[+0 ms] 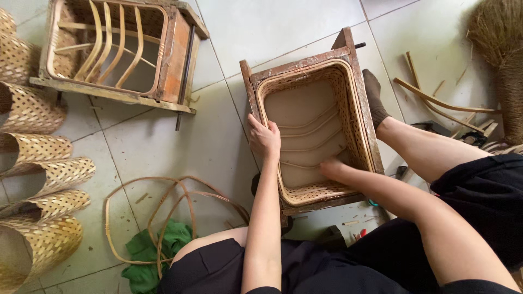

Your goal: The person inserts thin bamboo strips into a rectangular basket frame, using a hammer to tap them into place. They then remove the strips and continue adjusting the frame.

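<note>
A woven bamboo basket (348, 98) sits inside a rectangular wooden frame (298, 66) on the tiled floor in front of me. My left hand (265, 137) grips the basket's left rim, fingers curled over the edge. My right hand (332, 167) reaches down inside the basket and presses on its flat brown bottom near the front wall; its fingers are partly hidden. A foot in a dark sock (375, 98) rests against the frame's right side.
A second wooden frame with bent ribs (117, 49) stands at the upper left. Rolled woven mats (41, 218) lie along the left edge. Loose cane hoops (174, 209) and a green cloth (150, 253) lie near my knee. Bamboo strips (436, 100) and a straw bundle (504, 49) lie at right.
</note>
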